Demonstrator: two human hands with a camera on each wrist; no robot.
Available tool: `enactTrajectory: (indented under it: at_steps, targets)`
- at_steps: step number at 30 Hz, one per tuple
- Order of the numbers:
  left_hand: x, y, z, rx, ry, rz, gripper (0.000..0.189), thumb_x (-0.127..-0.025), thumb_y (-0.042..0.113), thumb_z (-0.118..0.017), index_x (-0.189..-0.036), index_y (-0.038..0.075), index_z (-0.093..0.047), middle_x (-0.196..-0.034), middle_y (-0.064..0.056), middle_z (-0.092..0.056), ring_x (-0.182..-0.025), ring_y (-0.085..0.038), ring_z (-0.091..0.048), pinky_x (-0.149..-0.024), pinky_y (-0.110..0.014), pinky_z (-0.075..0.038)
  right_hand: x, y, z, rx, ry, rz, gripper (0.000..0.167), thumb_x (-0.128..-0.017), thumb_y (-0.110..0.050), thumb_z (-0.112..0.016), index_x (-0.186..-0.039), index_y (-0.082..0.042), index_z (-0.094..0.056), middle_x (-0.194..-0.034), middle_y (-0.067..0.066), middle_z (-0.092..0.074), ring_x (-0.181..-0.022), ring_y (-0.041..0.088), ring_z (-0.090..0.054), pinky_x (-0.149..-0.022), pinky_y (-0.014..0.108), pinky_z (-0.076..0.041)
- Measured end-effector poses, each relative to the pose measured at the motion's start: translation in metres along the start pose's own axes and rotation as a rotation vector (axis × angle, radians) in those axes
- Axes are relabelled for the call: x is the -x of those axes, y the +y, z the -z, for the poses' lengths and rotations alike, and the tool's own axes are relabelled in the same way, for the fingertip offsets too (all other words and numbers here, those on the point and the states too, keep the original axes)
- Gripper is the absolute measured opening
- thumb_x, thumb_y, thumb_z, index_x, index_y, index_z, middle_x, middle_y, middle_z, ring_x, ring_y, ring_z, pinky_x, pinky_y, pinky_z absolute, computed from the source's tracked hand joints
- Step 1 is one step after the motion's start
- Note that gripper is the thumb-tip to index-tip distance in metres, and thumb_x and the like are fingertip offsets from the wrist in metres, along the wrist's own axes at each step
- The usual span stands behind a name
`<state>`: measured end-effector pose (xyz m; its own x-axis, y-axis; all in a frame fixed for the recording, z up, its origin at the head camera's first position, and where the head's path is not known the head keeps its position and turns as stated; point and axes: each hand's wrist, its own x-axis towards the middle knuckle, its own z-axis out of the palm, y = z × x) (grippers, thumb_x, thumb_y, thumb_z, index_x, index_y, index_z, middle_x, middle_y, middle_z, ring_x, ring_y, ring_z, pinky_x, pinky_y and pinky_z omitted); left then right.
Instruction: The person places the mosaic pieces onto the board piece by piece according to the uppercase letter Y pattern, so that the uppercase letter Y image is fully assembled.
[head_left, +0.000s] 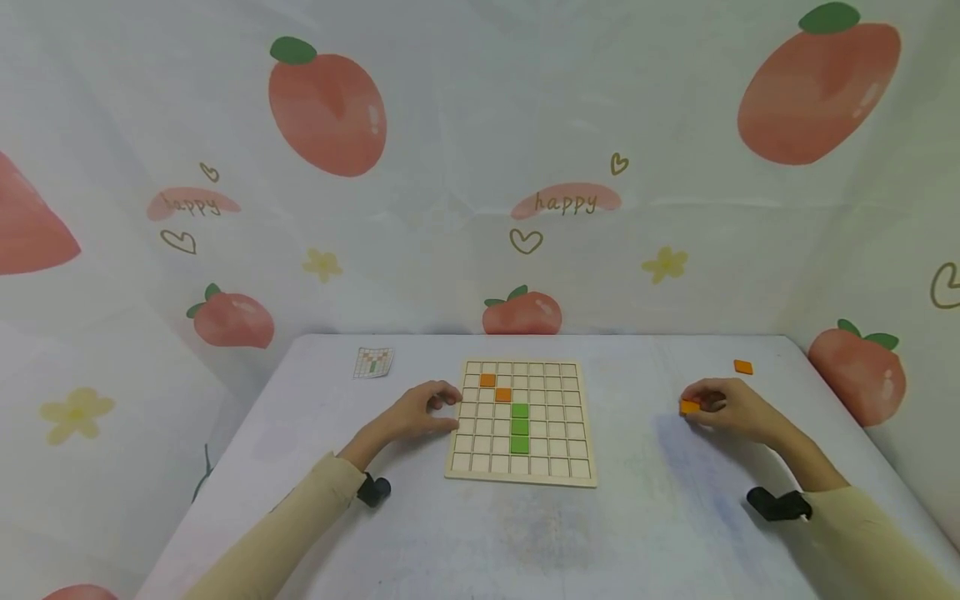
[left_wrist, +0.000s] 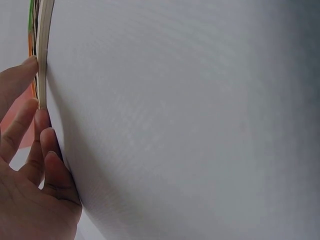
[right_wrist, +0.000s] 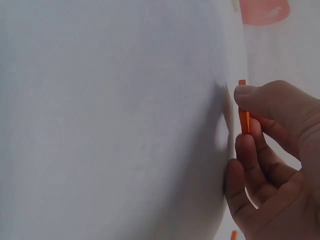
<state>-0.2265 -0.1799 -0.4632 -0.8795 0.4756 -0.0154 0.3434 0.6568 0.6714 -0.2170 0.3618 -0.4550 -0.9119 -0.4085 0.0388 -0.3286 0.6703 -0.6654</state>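
Note:
Near the middle of the table lies a wooden grid board point(head_left: 557, 415). Set in its squares are an upper orange tile point(head_left: 487, 380), a lower orange tile point(head_left: 503, 395) and a column of 3 green tiles point(head_left: 520, 427). My left hand point(head_left: 420, 408) touches the board's left edge with thumb and fingertips; the left wrist view shows these at the board's side point(left_wrist: 44, 55). Off to the right, my right hand point(head_left: 731, 408) pinches another orange tile point(right_wrist: 244, 112) between thumb and fingers, close over the table.
A loose orange tile point(head_left: 743, 367) lies behind the right hand, near the table's back right corner. At the back left is a small paper card point(head_left: 372, 362) printed with a coloured grid pattern. A peach-printed cloth point(head_left: 450, 167) hangs behind the white table point(head_left: 637, 533).

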Motion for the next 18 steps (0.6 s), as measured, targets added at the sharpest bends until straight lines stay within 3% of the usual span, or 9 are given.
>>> enactTrajectory:
  at_steps: [8,18]
  targets:
    - [0.000,0.000,0.001,-0.001,0.001,0.000,0.040,-0.086,0.017,-0.083,-0.121,0.008,-0.066,-0.115,0.000,-0.064,-0.100,-0.020,-0.056,-0.093,-0.040,-0.048,-0.014,-0.016,-0.006,-0.090,-0.024,0.032,0.027,-0.088,-0.001,-0.077,-0.113,0.006,-0.068,-0.108,0.012,-0.068,-0.096,0.028,-0.063,-0.080,0.023,-0.054]
    - [0.000,-0.001,0.000,0.000,0.000,-0.007,0.040,-0.086,0.017,-0.083,-0.121,0.008,-0.066,-0.116,-0.001,-0.064,-0.100,-0.020,-0.055,-0.092,-0.040,-0.048,-0.037,-0.035,-0.026,-0.175,-0.043,0.082,0.026,-0.089,0.000,-0.076,-0.113,0.005,-0.068,-0.106,0.009,-0.067,-0.094,0.023,-0.062,-0.081,0.027,-0.054]
